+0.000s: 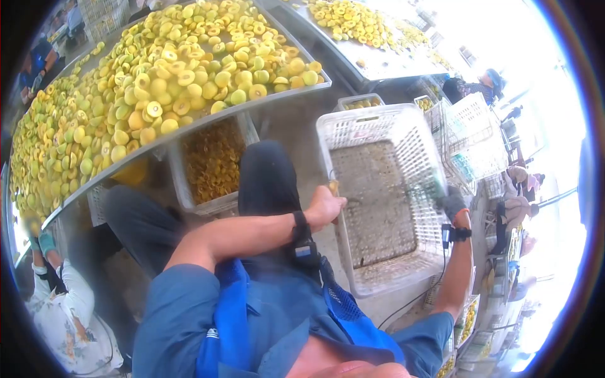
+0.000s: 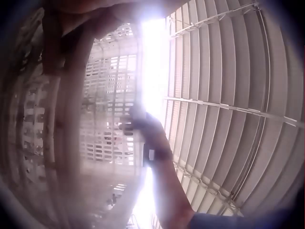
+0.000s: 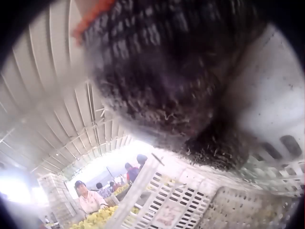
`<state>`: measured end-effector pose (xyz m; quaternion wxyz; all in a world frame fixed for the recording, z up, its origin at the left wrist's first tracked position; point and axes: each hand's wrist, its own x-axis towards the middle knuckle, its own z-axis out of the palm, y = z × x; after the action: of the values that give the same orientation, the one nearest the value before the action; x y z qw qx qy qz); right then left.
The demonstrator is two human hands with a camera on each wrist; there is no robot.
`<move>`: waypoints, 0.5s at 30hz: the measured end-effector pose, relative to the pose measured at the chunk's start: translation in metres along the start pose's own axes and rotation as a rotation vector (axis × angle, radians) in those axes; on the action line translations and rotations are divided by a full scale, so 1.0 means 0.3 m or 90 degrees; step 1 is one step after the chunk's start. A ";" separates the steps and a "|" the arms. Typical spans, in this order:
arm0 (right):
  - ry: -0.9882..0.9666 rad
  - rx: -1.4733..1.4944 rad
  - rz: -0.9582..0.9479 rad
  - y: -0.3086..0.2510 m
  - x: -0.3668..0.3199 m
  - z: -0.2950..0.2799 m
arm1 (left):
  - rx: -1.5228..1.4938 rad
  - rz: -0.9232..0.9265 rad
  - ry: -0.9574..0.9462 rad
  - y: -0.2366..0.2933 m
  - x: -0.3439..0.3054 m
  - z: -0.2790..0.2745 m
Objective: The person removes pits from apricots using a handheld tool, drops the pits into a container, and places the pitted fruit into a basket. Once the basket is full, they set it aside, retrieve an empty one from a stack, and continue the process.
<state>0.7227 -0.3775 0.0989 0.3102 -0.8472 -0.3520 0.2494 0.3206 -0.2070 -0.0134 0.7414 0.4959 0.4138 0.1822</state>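
A white slatted plastic crate (image 1: 378, 277) is tilted in front of me, its stained brown-grey floor facing up in the head view. My bare left hand (image 1: 324, 206) grips its left rim, with a small yellowish thing (image 1: 334, 187) at the fingertips. On the opposite side, my right hand (image 1: 452, 203), in a dark knit glove with an orange cuff, holds the right rim. That glove (image 3: 162, 81) fills the upper part of the right wrist view, beside the crate's slatted wall (image 3: 174, 202). In the left wrist view the left fingers (image 2: 107, 14) lie along the top, blurred.
A metal-edged table (image 1: 277, 97) heaped with halved yellow-green fruit (image 1: 157, 88) stands at the left. Beneath it sits a crate of brownish scraps (image 1: 214, 164). Stacked white crates (image 1: 469, 132) and other workers (image 1: 482, 85) are at the right; another person (image 1: 69, 315) sits lower left.
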 end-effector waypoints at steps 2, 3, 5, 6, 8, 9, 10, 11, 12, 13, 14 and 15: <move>-0.039 -0.126 0.014 0.050 0.143 0.061 | 0.039 -0.082 -0.001 0.049 -0.036 -0.049; -0.060 -0.188 0.021 0.061 0.201 0.082 | 0.060 -0.093 0.001 0.046 -0.015 -0.064; -0.084 -0.383 -0.073 0.004 0.269 0.149 | 0.042 -0.148 0.046 0.035 0.050 -0.081; -0.096 -0.477 -0.121 -0.029 0.301 0.196 | 0.034 -0.176 0.069 0.019 0.089 -0.089; -0.095 -0.375 -0.077 -0.045 0.375 0.290 | -0.021 -0.217 0.107 -0.059 0.162 -0.091; -0.092 -0.324 -0.056 -0.050 0.430 0.323 | 0.000 -0.220 0.132 -0.085 0.181 -0.090; -0.101 -0.372 -0.078 -0.065 0.520 0.343 | 0.021 -0.217 0.160 -0.081 0.210 -0.102; -0.114 -0.417 -0.091 -0.050 0.591 0.367 | -0.019 -0.231 0.162 -0.082 0.220 -0.111; -0.134 -0.464 -0.097 -0.006 0.616 0.392 | -0.059 -0.245 0.164 -0.084 0.231 -0.120; -0.132 -0.480 -0.105 0.005 0.641 0.416 | -0.063 -0.262 0.159 -0.078 0.252 -0.132; -0.126 -0.494 -0.118 0.001 0.682 0.446 | -0.059 -0.263 0.167 -0.069 0.267 -0.139; -0.120 -0.504 -0.129 0.007 0.711 0.481 | -0.055 -0.265 0.175 -0.055 0.279 -0.146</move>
<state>0.7651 -0.1680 -0.0447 -0.0500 -0.8355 -0.5291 0.1394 0.3330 -0.1316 -0.0716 0.7205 0.3384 0.5954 0.1089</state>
